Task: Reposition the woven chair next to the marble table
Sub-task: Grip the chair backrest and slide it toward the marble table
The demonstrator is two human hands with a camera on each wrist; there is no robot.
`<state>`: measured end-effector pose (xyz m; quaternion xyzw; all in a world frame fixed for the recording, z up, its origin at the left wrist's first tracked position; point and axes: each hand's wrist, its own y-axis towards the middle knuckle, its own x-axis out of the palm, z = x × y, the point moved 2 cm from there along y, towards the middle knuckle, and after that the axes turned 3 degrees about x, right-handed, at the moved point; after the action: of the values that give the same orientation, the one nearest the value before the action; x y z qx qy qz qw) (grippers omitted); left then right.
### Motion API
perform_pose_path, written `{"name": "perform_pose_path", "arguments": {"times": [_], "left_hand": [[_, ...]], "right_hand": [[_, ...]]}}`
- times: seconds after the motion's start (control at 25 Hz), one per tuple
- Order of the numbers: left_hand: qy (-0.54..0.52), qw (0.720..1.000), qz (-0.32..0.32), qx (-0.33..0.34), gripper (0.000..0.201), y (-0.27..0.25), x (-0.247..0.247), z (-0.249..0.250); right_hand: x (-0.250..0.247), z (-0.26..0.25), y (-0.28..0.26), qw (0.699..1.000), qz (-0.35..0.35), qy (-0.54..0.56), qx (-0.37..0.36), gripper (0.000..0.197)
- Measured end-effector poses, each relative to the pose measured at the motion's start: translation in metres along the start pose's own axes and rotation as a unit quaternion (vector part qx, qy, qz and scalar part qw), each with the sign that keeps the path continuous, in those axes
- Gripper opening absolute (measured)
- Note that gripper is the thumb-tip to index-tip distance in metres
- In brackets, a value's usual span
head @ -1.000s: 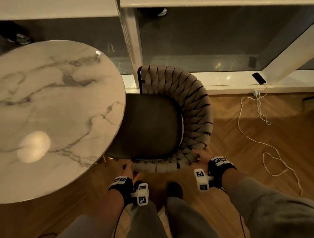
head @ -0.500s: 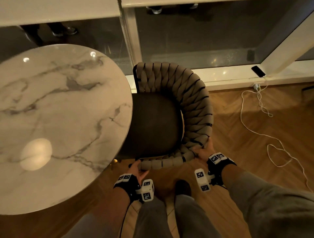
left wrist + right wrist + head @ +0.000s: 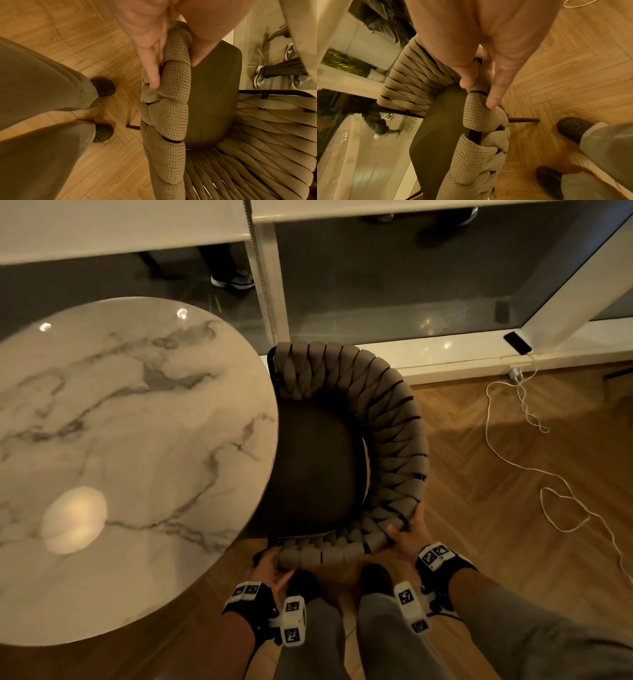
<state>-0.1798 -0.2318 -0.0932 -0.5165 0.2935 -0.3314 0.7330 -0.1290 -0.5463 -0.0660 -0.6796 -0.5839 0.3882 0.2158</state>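
Note:
The woven chair [image 3: 387, 440] has a beige braided backrest curving round a dark seat [image 3: 318, 470], whose left side sits under the round marble table [image 3: 130, 460]. My left hand [image 3: 272, 568] grips the near left end of the braided rim, thumb on the seat side and fingers outside, as the left wrist view shows on the woven rim [image 3: 171, 88]. My right hand [image 3: 407, 534] grips the rim further right, with its thumb inside and fingers outside of the woven rim [image 3: 481, 115] in the right wrist view.
A white window frame and sill [image 3: 479, 354] run just behind the chair. A phone [image 3: 517, 343] lies on the sill with a white cable [image 3: 548, 484] trailing over the wooden floor at right. My feet [image 3: 375, 578] stand right behind the chair.
The chair has slid further left and forward, so more of its seat lies under the table's edge. Both hands kept their grip on the rim and moved with it.

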Motion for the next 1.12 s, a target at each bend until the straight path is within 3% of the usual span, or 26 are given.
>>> {"name": "perform_pose_path", "arguments": {"times": [0.08, 0.32, 0.44, 0.6, 0.8, 0.92, 1.12], "left_hand": [[-0.007, 1.0, 0.004, -0.004, 0.051, 0.003, 0.001, 0.001], [0.01, 0.999, -0.04, -0.014, 0.05, 0.003, 0.021, 0.009], [0.016, 0.998, -0.052, -0.012, 0.043, 0.003, 0.032, 0.017], [0.013, 0.998, -0.064, 0.001, 0.048, -0.004, 0.055, 0.034], [-0.004, 0.999, -0.044, 0.013, 0.041, -0.006, 0.063, 0.045], [0.003, 0.998, -0.062, -0.01, 0.052, 0.001, 0.061, 0.026], [-0.009, 0.996, -0.086, -0.021, 0.042, -0.002, 0.083, 0.002]], "right_hand": [[-0.001, -0.002, 0.006, 1.0, 0.003, -0.013, 0.024, 0.114], [-0.015, -0.017, 0.02, 0.996, 0.003, 0.018, 0.082, 0.104], [-0.021, -0.028, 0.028, 0.997, -0.012, 0.022, 0.072, 0.08], [-0.033, -0.054, 0.04, 0.997, 0.023, 0.048, 0.047, 0.077], [-0.037, -0.069, 0.038, 0.998, 0.026, 0.032, 0.05, 0.067], [-0.041, -0.055, 0.046, 0.999, -0.003, -0.031, 0.007, 0.056], [-0.072, -0.036, 0.075, 0.99, 0.044, -0.106, -0.085, 0.078]]}}
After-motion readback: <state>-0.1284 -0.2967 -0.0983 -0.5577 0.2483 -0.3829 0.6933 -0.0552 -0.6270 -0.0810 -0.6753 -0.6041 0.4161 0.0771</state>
